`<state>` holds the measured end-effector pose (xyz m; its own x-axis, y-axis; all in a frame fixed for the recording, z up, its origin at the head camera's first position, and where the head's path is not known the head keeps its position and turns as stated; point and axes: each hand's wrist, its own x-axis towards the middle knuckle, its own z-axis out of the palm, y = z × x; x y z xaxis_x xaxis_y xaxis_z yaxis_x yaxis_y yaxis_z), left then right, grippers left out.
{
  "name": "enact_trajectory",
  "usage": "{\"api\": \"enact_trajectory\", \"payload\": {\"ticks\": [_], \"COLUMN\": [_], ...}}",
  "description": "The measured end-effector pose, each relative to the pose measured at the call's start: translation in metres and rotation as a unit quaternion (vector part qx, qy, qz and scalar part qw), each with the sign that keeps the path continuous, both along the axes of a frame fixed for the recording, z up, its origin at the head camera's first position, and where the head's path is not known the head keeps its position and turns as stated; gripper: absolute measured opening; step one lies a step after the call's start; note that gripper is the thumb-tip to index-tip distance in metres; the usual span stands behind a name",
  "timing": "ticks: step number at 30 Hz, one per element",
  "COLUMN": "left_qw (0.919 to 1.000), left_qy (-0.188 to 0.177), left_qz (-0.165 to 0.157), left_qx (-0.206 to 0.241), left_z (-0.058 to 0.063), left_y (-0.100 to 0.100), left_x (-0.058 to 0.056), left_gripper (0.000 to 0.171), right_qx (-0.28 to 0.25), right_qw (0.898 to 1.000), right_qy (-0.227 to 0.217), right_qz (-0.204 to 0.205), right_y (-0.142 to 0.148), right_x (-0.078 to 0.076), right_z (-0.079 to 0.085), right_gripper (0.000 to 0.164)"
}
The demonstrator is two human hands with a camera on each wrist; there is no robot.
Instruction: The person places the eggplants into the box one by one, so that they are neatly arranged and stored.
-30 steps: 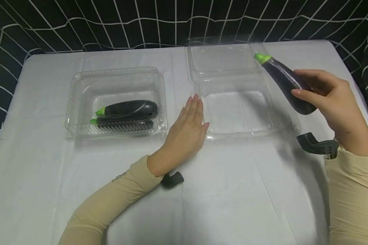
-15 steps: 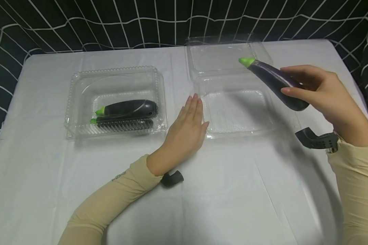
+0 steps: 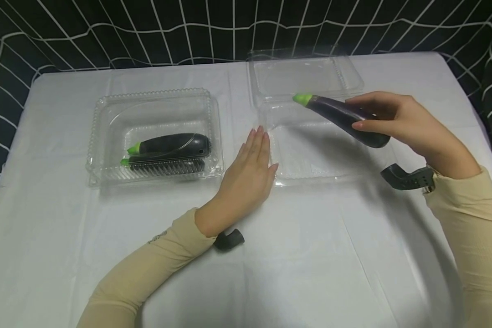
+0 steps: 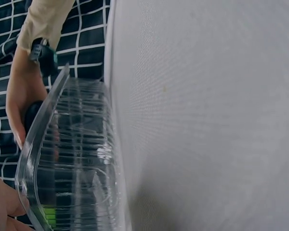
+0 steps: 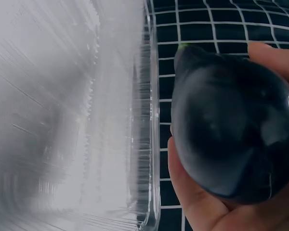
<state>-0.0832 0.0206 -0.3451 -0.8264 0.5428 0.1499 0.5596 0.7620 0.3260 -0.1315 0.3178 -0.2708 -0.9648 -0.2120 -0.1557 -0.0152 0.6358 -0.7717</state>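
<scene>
An eggplant, dark purple with a green stem end, hangs above the open clear plastic clamshell box. My right hand grips it near its thick end, the stem pointing left and away. In the right wrist view the eggplant's rounded end fills the hand beside the box's wall. Against the left side of that box my left hand rests with straight fingers. The left wrist view has the box's ribbed wall near the thumb. Nothing visible lies inside this box.
Left of it, a second clear clamshell box stands closed, holding two eggplants. The open box's lid folds back toward the table's far edge. A white cloth covers the table, and dark fabric with a white grid surrounds it.
My right hand has carried the eggplant leftward, from the box's right side to over it, and the stem end now sits a little nearer. The left hand has stayed put.
</scene>
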Motion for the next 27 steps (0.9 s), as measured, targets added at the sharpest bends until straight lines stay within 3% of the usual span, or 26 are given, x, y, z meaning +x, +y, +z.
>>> {"api": "enact_trajectory", "payload": {"ticks": [7,14,27], "left_qw": [1.0,1.0,0.9999], "left_qy": [0.0,-0.001,0.004], "left_qz": [-0.003,-0.002,0.0], "left_qx": [-0.005,-0.003,-0.011], "left_z": [0.001,0.001,0.002], "left_y": [0.0,0.0,0.001], "left_x": [0.001,0.002,0.001], "left_gripper": [0.058,0.058,0.058], "right_qx": [0.041,0.066,0.127], "right_qw": [0.998,0.993,0.973], "right_qy": [-0.037,-0.04,-0.067], "right_qz": [0.038,0.086,0.18], "right_y": [-0.001,-0.008,-0.022], "right_x": [-0.009,-0.015,-0.029], "right_z": [0.0,0.0,-0.005], "right_gripper": [0.048,0.046,0.05]}}
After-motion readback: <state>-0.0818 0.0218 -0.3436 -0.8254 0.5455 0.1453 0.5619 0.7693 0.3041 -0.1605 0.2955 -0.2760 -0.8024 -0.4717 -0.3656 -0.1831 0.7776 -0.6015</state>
